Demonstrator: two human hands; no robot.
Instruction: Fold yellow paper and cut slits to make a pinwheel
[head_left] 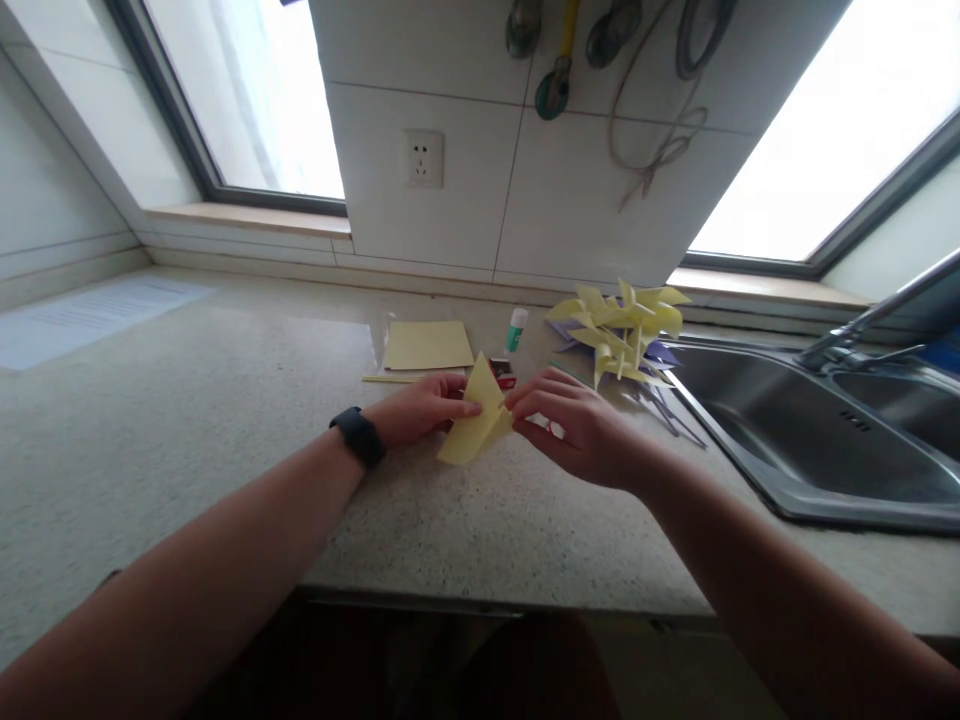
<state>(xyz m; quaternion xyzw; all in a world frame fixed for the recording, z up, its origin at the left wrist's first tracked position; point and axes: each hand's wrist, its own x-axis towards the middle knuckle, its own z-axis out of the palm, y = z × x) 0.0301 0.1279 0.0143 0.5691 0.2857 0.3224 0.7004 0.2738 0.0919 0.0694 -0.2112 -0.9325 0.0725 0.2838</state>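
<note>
Both hands meet over the middle of the speckled desk [187, 440], pinching one folded yellow paper [477, 412] between them. The left hand [420, 408], a dark watch [358, 437] on its wrist, closes thumb and fingertips on the paper's left edge; the right hand [577, 425] closes its fingertips on the upper right edge, where a flap is turned up. Neither hand is wide open, and neither holds anything else. The paper stands tilted, its long axis running from the lower left corner, which seems to touch the desk, up toward the peak near the right fingertips. It lies directly between the two hands, about equally near to each.

Just behind it sit a small red box [502, 372], a glue stick [516, 329] and a flat stack of yellow sheets [427, 345]. To the right, near the sink [825, 450], lies a heap of finished yellow pinwheels [619, 330].
</note>
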